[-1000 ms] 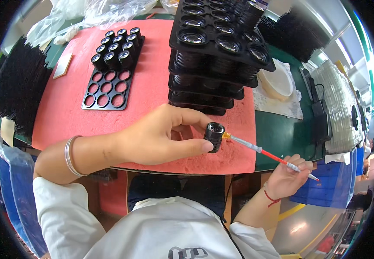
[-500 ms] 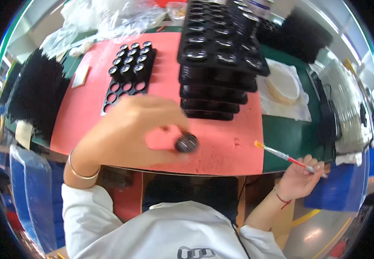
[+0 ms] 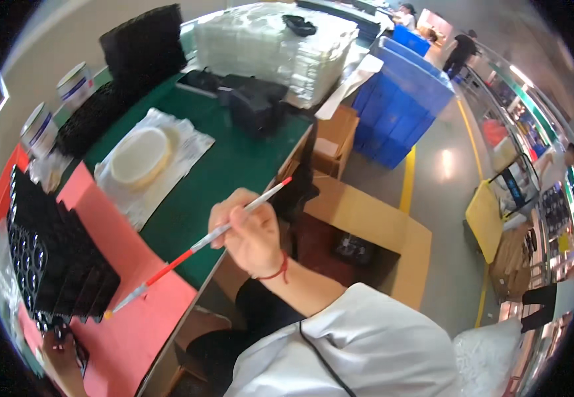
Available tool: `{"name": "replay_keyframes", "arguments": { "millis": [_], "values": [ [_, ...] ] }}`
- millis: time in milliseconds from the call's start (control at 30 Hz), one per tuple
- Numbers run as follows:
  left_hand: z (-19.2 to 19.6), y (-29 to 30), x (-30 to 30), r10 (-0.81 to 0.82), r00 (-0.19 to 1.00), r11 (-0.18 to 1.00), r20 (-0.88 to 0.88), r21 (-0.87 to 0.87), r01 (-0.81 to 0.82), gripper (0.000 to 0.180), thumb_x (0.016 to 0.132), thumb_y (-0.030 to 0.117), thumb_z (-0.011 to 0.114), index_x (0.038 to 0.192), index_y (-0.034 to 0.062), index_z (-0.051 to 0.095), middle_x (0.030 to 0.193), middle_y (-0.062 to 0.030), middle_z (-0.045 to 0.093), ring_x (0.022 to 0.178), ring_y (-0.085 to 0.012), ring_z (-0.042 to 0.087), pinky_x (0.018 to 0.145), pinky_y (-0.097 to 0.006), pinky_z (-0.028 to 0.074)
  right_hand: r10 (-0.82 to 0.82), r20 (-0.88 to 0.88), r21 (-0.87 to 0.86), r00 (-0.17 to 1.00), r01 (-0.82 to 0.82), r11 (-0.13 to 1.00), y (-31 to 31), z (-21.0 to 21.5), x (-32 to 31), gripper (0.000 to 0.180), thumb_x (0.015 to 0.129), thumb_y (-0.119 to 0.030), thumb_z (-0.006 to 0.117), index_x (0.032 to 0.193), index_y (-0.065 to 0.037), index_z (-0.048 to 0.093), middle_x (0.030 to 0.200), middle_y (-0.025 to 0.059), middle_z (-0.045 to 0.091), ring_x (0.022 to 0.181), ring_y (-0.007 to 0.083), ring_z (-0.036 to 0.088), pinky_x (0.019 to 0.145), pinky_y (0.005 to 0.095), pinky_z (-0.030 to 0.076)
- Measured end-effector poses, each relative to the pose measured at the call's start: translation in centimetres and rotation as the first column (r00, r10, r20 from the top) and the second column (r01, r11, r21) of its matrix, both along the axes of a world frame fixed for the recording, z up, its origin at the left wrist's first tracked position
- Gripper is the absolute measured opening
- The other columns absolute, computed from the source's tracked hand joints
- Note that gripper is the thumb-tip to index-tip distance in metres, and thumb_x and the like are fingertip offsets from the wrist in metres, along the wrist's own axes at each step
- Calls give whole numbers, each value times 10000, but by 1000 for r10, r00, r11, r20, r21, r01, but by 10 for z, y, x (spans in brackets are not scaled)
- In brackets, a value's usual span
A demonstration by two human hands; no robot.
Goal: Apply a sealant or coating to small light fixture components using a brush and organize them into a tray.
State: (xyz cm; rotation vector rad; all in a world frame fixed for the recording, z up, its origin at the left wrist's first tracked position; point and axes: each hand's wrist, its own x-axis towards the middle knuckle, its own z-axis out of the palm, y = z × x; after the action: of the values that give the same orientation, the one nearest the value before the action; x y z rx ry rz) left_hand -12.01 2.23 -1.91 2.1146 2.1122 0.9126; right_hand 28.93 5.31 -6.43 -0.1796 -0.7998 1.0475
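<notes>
My right hand (image 3: 248,233), a red cord round its wrist, grips a thin paintbrush (image 3: 171,266) with a red and silver handle. The yellow brush tip points down to the left, close to a stack of black trays (image 3: 78,255) with round holes. At the lower left, beside the stack's near end, is my left hand (image 3: 60,357), partly cut off by the picture's dark rim. Its fingers close on a small black cylinder (image 3: 54,325), only partly visible. A pink mat (image 3: 158,304) lies under the trays.
A round white dish (image 3: 140,155) rests on a white cloth (image 3: 194,142) on the green tabletop (image 3: 207,175). Behind are cans (image 3: 39,129), clear stacked trays (image 3: 260,49) and a black bag (image 3: 257,106). Right of the table stand an open carton (image 3: 413,241) and blue crates (image 3: 399,99).
The view has swung to the right, bringing the floor and crates in. My right hand still holds the paintbrush, now above the table edge. My left hand now shows at the lower left rim.
</notes>
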Motion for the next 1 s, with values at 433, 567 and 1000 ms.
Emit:
{"name": "replay_keyframes", "arguments": {
  "millis": [433, 567, 1000],
  "values": [
    [20, 4, 26, 102, 988, 981, 118, -178, -80, 71, 771, 78, 597, 765, 21, 554, 557, -24, 505, 448, -76, 434, 387, -260, 325, 62, -10, -1, 998, -62, 998, 2, 5, -4, 110, 856, -159, 529, 824, -67, 478, 683, 38, 472, 623, 133, 429, 536, 258, 375],
    [31, -1, 38, 227, 970, 949, 87, -246, -200, 208, 702, 153, 684, 698, 0, 542, 571, -57, 518, 545, -86, 454, 470, -293, 357, 19, -74, -4, 997, -19, 1000, 3, 0, 6, 177, 851, -191, 529, 764, -77, 427, 641, 29, 438, 579, 131, 403, 504, 255, 363],
    [56, -8, 35, 386, 920, 861, 66, -383, -333, 282, 714, 255, 686, 787, -2, 594, 643, -58, 614, 386, -166, 540, 453, -281, 449, -76, 63, 24, 995, 75, 997, -3, 6, -1, 249, 902, -250, 468, 754, -77, 366, 616, -1, 320, 576, 95, 288, 504, 212, 259]
  ]
}}
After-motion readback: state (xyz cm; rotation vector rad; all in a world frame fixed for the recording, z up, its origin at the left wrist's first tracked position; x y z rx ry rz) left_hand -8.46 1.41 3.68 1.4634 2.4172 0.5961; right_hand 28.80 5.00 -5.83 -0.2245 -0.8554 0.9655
